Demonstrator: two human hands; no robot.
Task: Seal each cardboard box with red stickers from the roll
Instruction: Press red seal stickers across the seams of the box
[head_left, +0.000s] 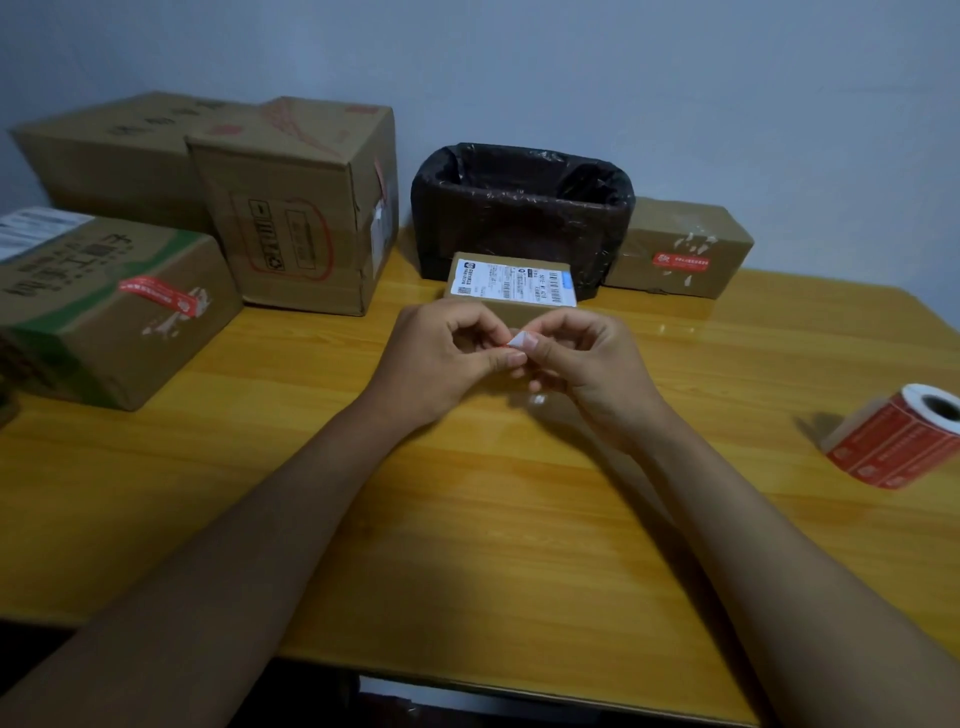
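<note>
Red stickers already sit on two boxes; both hands pinch one sticker, peeling; the small box looks next.

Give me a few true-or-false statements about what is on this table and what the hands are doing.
1. Both hands, left hand and right hand, pinch one small sticker between them. True.
2. The sticker roll lies by the person's left arm. False: it lies on the table's right side.
3. The black-lined bin stands behind the small labelled box. True.
4. The box at the far right has no red sticker. False: one is stuck on its front.
</note>
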